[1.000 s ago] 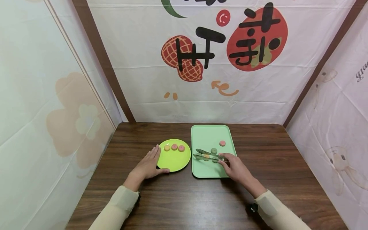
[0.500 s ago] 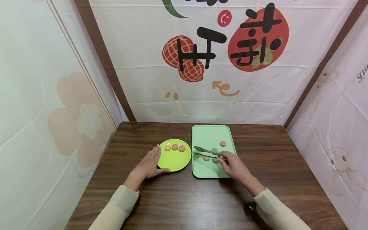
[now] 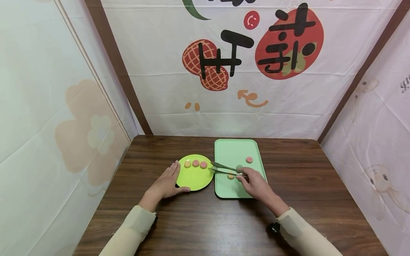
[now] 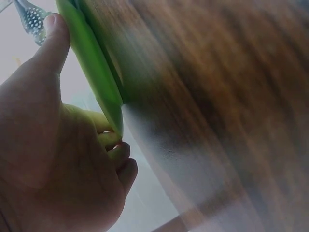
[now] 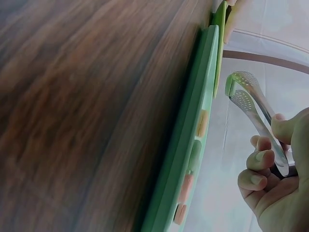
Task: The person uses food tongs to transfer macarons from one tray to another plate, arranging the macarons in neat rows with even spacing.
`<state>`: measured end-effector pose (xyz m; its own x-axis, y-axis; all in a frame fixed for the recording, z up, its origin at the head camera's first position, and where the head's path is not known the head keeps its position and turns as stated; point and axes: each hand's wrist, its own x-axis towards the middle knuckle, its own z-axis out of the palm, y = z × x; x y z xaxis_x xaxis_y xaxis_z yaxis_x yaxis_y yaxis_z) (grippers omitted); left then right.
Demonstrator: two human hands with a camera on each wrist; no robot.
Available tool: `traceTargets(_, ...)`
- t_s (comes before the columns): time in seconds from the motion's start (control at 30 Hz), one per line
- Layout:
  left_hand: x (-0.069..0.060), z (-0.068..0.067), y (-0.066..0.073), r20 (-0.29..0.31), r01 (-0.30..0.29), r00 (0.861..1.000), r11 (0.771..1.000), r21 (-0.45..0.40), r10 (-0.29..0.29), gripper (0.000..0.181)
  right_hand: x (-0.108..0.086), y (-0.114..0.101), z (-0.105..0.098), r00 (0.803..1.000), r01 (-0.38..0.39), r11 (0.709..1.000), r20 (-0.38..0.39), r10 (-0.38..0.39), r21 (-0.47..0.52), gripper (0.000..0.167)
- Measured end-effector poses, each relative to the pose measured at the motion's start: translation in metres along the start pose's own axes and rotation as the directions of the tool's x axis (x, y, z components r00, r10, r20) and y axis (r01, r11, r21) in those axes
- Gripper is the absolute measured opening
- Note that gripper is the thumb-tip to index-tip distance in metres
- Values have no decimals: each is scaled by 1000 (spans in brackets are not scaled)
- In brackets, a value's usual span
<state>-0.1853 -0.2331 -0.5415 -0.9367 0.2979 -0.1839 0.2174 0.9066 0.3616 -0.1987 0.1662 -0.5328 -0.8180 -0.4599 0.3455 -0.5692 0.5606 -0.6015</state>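
Observation:
My right hand point(image 3: 256, 183) grips metal tongs point(image 3: 228, 168) above the light-green tray point(image 3: 235, 147). Pinched between the perforated tips is a green macaron point(image 5: 229, 85), raised clear of the tray. In the head view the tips reach the right rim of the yellow-green plate point(image 3: 193, 181). Along that plate's left edge lies my left hand point(image 3: 164, 183), fingers straight and thumb spread at the near rim. A yellow macaron point(image 3: 187, 164) and two pink macarons point(image 3: 195, 163) sit in a row on the plate's far half.
On the tray are a pink macaron point(image 3: 249, 160), a green macaron point(image 3: 239, 167) and a yellow macaron point(image 3: 230, 176); my right hand hides part of it. Tray and plate stand side by side on the dark wooden table point(image 3: 205, 224). A printed cloth wall point(image 3: 160, 99) rises behind.
The tongs have lifted the green macaron off the tray's left side and moved left toward the plate, my right hand following. My left hand stays at the plate's edge.

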Motion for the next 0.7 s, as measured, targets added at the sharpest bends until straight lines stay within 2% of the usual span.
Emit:
traceTargets(0.17, 1, 0, 0, 4, 0, 1000, 1000, 1, 0, 126, 6, -2, 4, 1000, 13, 1000, 14, -13, 26, 24)
traceTargets(0.47, 2, 1, 0, 17, 1, 1000, 1000, 13, -1, 128, 13, -8, 11, 1000, -17, 999, 27, 16, 42, 21)
traceTargets(0.7, 2, 1, -1, 12, -3, 1000, 1000, 18, 3, 126, 17, -11, 16, 1000, 18, 999, 21, -19, 29, 25)
